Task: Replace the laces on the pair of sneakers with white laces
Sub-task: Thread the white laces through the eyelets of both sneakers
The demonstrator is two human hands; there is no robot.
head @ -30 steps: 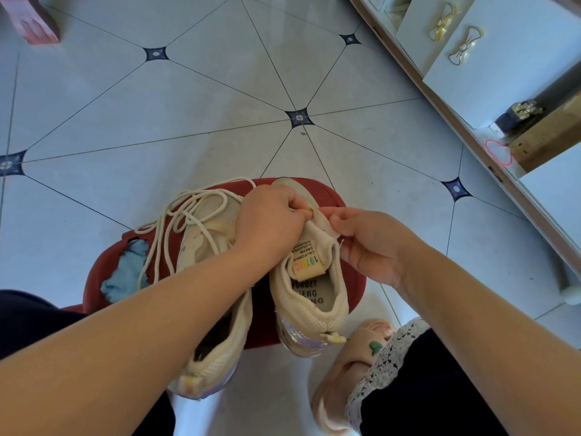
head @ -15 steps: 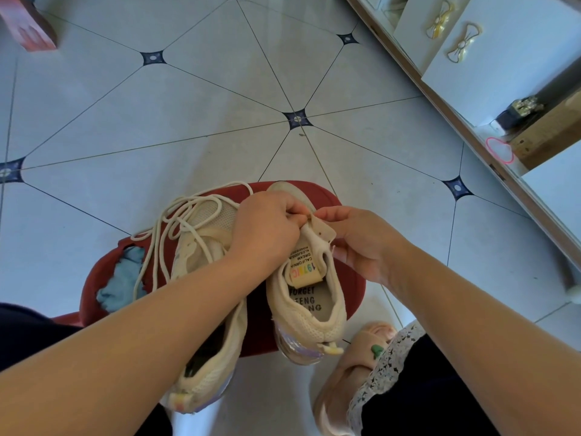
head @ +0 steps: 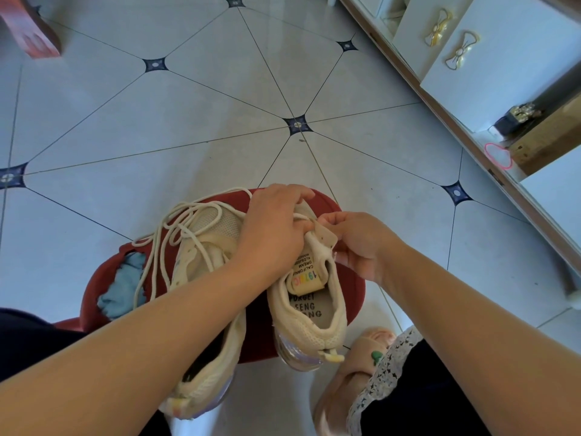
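My L hand [head: 273, 234] grips the right sneaker [head: 314, 322] over red stool [head: 349, 298]; R hand [head: 361, 243] pinches its eyelet flap [head: 325, 236], fingers curled.

"forget" and "feng" on the sneaker insole [head: 309, 306]; "dream" and coloured "197" on its tongue label [head: 306, 276]

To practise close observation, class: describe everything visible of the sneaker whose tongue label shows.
The sneaker is cream mesh with a lilac-tinted clear sole, a printed insole and a labelled tongue. It lies on the red stool, heel toward the camera. The left hand grips its front; the right hand pinches its side flap.
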